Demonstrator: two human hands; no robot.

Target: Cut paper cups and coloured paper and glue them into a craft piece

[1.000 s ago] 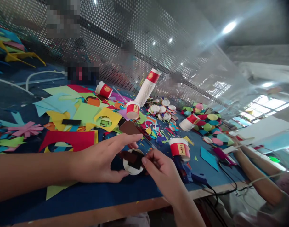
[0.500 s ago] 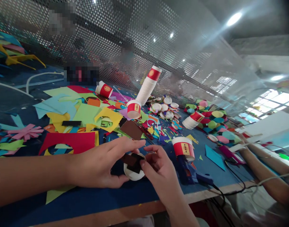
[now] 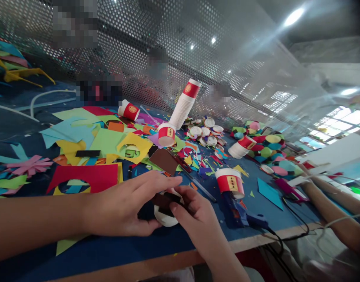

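Low over the blue table, my left hand curves its thumb and fingers around the left side of a small white round piece, like part of a paper cup. Dark brown paper and black paper lie across its top. From the right, my right hand is closed, its thumb pressing on the black paper; its other fingers are partly hidden behind. A blue glue gun lies to the right of my right hand, close to a red and white paper cup.
Coloured paper sheets and scraps cover the left and middle. A tall cup stack leans behind, beside several small white round pieces. A co-worker's arms are at right, near a pink tool. Cables hang over the table edge.
My right thumb has shifted slightly left over the black paper, and its fingers have closed in nearer. My left hand stays around the white piece. The view has shifted slightly.
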